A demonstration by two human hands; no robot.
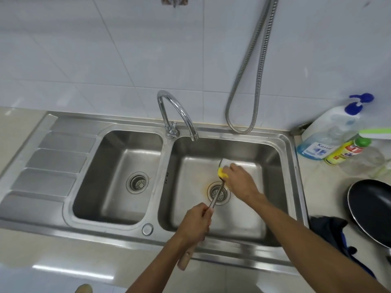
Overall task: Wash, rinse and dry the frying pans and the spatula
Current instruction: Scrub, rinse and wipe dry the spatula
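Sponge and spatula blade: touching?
Touching. Head view shows the right hand pressing the yellow sponge directly onto the spatula blade, no gap.

a home kitchen: a steel double-bowl sink (118,227) with a ribbed drainboard (48,163) is set into a pale surface (323,182) under white wall tiles (105,49), with a curved tap (177,115) and soap bottles (330,134).

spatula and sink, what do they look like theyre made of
Spatula: polished metal shaft, judging by its grey shine, with a pale handle end that looks like wood.
Sink: brushed stainless steel by the look, dull grey with soft reflections; rusty staining rings the right drain.
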